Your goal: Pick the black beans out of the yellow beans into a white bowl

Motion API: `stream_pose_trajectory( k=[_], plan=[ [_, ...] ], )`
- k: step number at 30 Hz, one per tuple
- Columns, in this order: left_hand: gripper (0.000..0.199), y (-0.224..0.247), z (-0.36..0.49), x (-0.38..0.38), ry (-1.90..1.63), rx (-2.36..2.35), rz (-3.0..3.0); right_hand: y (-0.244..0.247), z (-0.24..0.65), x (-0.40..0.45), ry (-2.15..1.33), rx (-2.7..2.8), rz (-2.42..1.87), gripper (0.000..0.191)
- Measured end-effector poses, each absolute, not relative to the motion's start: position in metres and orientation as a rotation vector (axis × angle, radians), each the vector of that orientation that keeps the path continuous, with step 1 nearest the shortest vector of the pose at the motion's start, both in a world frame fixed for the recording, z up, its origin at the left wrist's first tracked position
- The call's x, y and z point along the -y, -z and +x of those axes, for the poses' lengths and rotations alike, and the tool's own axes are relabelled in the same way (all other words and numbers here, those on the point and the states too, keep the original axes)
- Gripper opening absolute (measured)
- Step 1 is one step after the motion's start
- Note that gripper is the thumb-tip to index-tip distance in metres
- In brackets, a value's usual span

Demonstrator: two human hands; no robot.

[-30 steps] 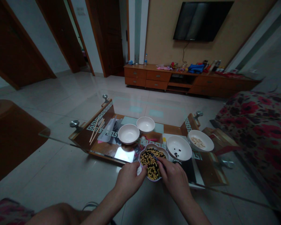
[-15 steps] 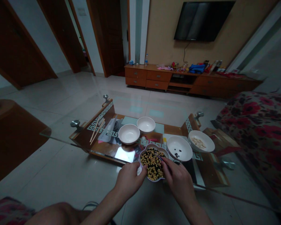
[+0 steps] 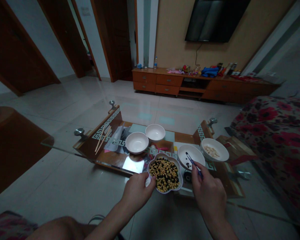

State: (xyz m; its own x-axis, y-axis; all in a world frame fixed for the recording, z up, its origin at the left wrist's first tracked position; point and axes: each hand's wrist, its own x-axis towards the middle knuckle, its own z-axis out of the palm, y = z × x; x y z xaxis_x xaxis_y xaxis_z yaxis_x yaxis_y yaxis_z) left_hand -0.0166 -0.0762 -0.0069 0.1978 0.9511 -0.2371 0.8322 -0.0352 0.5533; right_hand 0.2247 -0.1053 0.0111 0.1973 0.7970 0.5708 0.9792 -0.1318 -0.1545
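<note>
My left hand (image 3: 139, 188) grips the near left rim of a flower-shaped bowl (image 3: 180, 182) filled with mixed yellow and black beans (image 3: 164, 173). In my right hand (image 3: 209, 190) is a pair of dark blue tweezers (image 3: 195, 165), held closed between thumb and fingers. Their tips are over a white bowl (image 3: 199, 159) with several black beans (image 3: 188, 165) in it, and a dark bean shows at the tips. Farther right, another white bowl (image 3: 223, 154) contains pale, flat pieces (image 3: 212, 151).
Two white bowls (image 3: 137, 142) stand side by side behind the flower-shaped bowl. Wooden chopsticks (image 3: 103, 140) lie at the left of the glass table (image 3: 65, 133). Papers (image 3: 115, 141) show near them. A flower-patterned cover (image 3: 272, 133) is at the right; a low cabinet (image 3: 168, 80) stands beyond.
My right hand has moved right with the tweezers, from above the mixed beans to over the white bowl of black beans. My left hand still grips the flower-shaped bowl.
</note>
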Motion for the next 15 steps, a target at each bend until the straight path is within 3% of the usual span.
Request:
stream_pose_trajectory(
  k=[15],
  plan=[
    [0.048, 0.005, -0.0158, 0.0766, -0.26, -1.661, 1.89, -0.0126, 0.2211, 0.1034, 0.472, 1.608, -2.018, 0.06]
  ],
)
